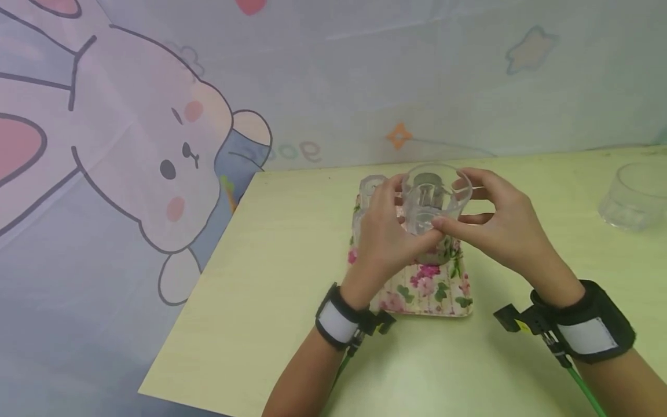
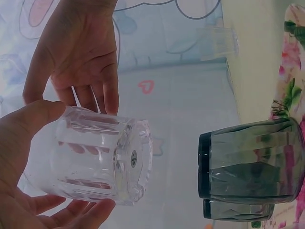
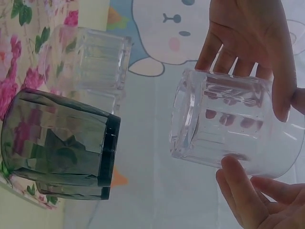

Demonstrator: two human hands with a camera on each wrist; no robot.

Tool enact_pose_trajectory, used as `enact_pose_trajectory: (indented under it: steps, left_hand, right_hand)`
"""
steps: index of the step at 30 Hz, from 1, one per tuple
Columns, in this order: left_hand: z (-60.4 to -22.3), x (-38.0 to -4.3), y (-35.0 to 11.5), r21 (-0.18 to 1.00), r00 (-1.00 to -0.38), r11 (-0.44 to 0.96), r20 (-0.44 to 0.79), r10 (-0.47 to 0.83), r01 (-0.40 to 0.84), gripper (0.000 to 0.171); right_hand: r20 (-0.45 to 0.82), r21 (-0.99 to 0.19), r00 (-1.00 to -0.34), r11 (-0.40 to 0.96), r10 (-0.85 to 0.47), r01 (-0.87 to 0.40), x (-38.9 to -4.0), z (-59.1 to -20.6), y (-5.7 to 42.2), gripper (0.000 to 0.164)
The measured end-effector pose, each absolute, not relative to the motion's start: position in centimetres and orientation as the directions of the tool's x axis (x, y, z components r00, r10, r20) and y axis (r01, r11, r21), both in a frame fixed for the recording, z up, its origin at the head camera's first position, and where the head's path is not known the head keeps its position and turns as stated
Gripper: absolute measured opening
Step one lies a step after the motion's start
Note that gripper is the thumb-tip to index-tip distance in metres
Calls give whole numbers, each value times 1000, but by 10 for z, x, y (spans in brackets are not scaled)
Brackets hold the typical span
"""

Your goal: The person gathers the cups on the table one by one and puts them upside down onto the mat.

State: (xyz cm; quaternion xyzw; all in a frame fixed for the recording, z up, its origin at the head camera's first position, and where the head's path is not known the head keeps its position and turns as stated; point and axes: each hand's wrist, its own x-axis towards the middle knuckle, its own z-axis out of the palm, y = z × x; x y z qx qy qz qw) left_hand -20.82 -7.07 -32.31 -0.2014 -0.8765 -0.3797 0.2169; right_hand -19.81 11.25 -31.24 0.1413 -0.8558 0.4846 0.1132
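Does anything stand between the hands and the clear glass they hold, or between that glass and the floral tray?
Nothing visible parts the left hand and right hand from the held glass. Below it, two grey glasses on the tray stand in the way.

Soft, diffuse light (wrist views noticeably dimmer).
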Motion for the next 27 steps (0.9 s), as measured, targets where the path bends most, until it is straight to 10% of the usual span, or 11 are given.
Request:
enact_pose_trajectory:
  steps: [27]
  left_hand:
    - [-324,-215,-75,750,-854,442,514,76,491,85]
  right_hand:
    - [512,-736,-840,413,-177,-536,-198,-314,115,71]
